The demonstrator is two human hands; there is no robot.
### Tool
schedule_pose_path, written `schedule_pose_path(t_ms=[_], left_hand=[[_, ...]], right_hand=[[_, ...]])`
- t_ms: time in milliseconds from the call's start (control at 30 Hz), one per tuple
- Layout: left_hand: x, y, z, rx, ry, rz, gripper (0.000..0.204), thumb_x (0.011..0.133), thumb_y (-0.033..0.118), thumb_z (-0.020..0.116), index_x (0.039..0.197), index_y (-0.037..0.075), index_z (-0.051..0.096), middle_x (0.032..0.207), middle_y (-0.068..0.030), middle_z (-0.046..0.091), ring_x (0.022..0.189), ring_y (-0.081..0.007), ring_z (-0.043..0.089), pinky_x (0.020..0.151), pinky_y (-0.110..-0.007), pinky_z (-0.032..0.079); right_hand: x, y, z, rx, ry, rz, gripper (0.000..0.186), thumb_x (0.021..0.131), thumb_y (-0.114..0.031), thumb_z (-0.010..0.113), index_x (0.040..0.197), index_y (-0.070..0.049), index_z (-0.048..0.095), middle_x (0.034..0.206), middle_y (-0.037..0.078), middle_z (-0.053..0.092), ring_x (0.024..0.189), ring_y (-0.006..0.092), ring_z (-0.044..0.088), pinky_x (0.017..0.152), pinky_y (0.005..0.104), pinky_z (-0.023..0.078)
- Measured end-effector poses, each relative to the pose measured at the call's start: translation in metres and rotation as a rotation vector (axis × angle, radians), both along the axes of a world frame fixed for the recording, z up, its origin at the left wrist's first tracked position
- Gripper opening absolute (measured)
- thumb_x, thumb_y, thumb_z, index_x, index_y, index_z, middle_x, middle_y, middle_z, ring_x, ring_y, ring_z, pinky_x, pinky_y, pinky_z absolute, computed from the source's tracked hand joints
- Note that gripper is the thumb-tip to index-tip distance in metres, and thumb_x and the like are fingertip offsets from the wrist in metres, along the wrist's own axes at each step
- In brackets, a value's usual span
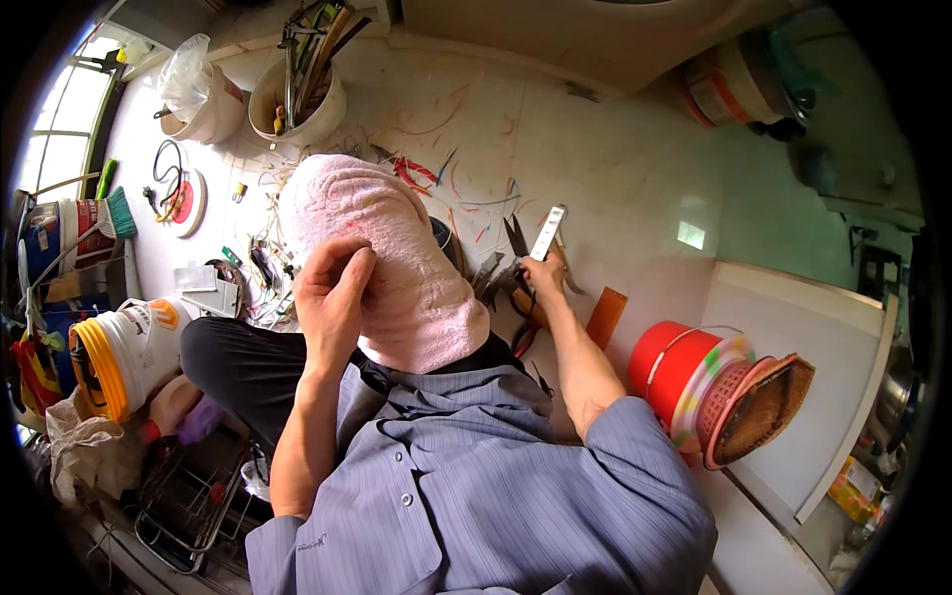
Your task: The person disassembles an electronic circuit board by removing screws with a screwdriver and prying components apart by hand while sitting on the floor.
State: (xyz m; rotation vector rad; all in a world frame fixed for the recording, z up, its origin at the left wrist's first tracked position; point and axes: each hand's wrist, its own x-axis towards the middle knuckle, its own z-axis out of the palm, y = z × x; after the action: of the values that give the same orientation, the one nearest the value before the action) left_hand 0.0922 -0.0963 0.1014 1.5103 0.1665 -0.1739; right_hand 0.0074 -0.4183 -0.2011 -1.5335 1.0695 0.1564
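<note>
A pink towel (pixel 382 253) is draped over my raised leg. Above it, my left hand (pixel 335 288) is closed, thumb and fingertips pinched together; whatever is between them is too small to make out. My right hand (pixel 541 276) reaches forward to the floor on the right, its fingers closed at the near end of a slim white strip with small dark marks (pixel 548 234). Right beside that hand lie pliers with dark jaws (pixel 515 236) and other hand tools, partly hidden by the hand and the towel.
Scraps of coloured wire (pixel 416 174) litter the tiled floor ahead. A white bucket of tools (pixel 332 111) stands at the far left. To the right are an orange-brown plate (pixel 606 315) and a red bucket (pixel 662 357). A white bucket with yellow hose (pixel 139 347) lies left.
</note>
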Motion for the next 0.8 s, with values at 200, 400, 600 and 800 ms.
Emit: schedule_pose_path(t_ms=[200,400,600,800], left_hand=[[-0.005,0.003,-0.009,0.119,-0.024,0.099,0.008,0.095,0.002,0.066,0.102,-0.001,0.069,0.077,-0.0001,0.065,0.063,-0.0051,0.057,0.058,-0.019,0.043],[-0.009,0.007,-0.014,0.133,-0.016,0.187,0.007,0.095,-0.001,0.065,0.102,-0.003,0.068,0.076,-0.0010,0.065,0.061,-0.0055,0.056,0.057,-0.019,0.042],[-0.009,0.010,-0.016,0.150,-0.023,0.176,0.007,0.095,0.001,0.064,0.101,-0.003,0.067,0.077,-0.0035,0.068,0.060,-0.0068,0.058,0.056,-0.019,0.043],[-0.007,0.029,-0.013,-0.029,0.082,0.135,0.007,0.095,0.000,0.065,0.101,-0.003,0.067,0.079,-0.0033,0.067,0.061,-0.0068,0.060,0.052,-0.021,0.045]], right_hand=[[0.033,0.052,-0.002,-0.020,0.038,0.180,0.024,0.076,-0.016,0.073,0.091,0.002,0.065,0.073,0.010,0.067,0.063,0.0201,0.063,0.058,0.0352,0.048],[0.063,0.060,-0.036,-0.207,0.109,0.354,0.037,0.075,-0.027,0.072,0.099,0.002,0.069,0.092,0.023,0.073,0.092,0.0395,0.071,0.082,0.0466,0.054],[0.067,0.055,-0.070,-0.212,0.102,0.332,0.023,0.076,-0.019,0.075,0.089,-0.002,0.067,0.071,0.008,0.068,0.058,0.0179,0.064,0.054,0.0340,0.050],[0.096,0.055,-0.049,-0.123,0.050,0.377,0.023,0.076,-0.012,0.074,0.092,0.002,0.066,0.071,0.009,0.069,0.058,0.0179,0.064,0.053,0.0344,0.050]])
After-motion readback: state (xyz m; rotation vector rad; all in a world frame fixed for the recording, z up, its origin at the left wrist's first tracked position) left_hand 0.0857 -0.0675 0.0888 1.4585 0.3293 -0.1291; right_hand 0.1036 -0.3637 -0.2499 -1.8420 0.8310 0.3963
